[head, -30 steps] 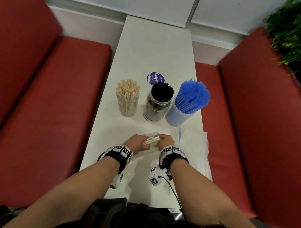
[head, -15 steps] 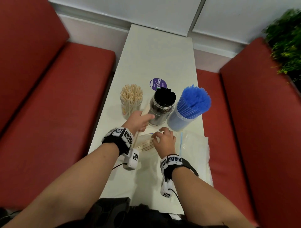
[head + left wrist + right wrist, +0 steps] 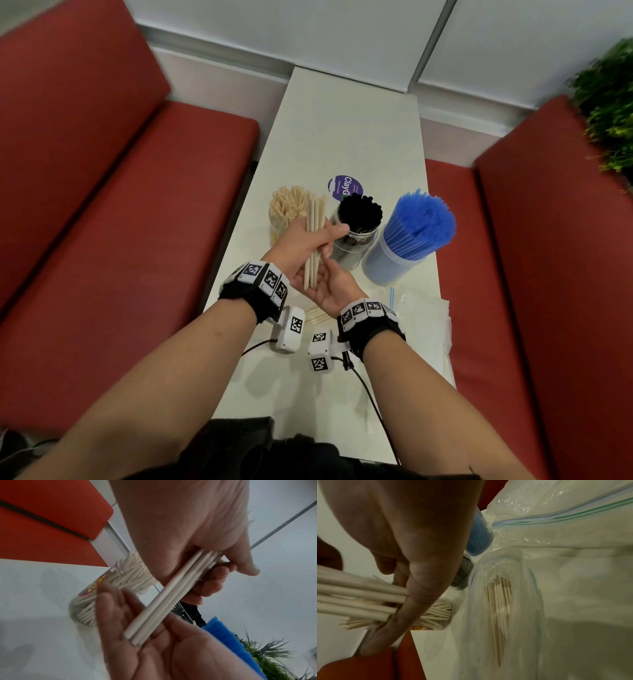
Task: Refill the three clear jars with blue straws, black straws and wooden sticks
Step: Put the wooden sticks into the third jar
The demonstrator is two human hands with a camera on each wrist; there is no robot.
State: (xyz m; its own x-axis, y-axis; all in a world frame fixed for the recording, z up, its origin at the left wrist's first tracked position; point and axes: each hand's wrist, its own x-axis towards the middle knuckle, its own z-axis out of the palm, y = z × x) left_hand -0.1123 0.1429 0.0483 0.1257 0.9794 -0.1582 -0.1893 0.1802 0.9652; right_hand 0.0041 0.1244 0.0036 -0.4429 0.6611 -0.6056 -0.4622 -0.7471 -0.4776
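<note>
blue straws [image 3: 419, 222] | black straws [image 3: 360, 213] | pale tan sticks [image 3: 315, 240] | red seats [image 3: 102, 222]

Even, soft overhead light filled the head view, casting faint shadows on the long white table [image 3: 346, 113] beneath both wrists, while wide-angle bending warped the edges and both dimmer, greyer wrist views showed motion blur around the fingers.

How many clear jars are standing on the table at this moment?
3: the stick jar at left, partly behind the left hand; the black-straw jar in the middle; the blue-straw jar at right. None looks hidden.
</note>
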